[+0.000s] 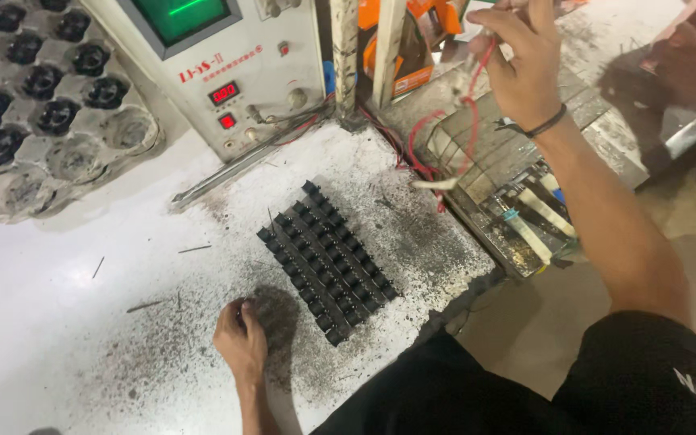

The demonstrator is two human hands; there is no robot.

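Nearest: dark trousers (477, 395) at bottom edge, person seated at a white bench (58, 290) dusted w/ black grit.

Left hand (241, 338) rests on the bench, near edge, fingers curled in toward the palm – knuckles down on the gritty patch, nothing visibly held; can't tell if sth small sits under the fingers. It lies just left of a black grid block (328, 262): rows of small dark parts packed in a rectangle, set diagonally on the bench, near corner close to the hand but not touching it.

A few thin metal pins (147, 306) lie loose on the bench to the left of the block, well apart from each other.

Right of the bench, lower down, a dirty metal tray (517, 217) w/ pale sticks and bits in it.

Further back: a grey control box (235, 72) w/ green screen, red digit display, knobs. A long metal rod (235, 165) lies at its foot. Far left, a grey moulded tray (50, 105) – round pockets, most w/ black ring-shaped parts, some bare.

Farthest: right hand (521, 56) raised over the back of the bench, arm stretched, black band at wrist. Fingers pinched shut on a red wire (469, 121), which hangs down in loops to a pale tip (437, 184) above the tray's left edge. Orange tool (412, 40) behind, partly hidden.
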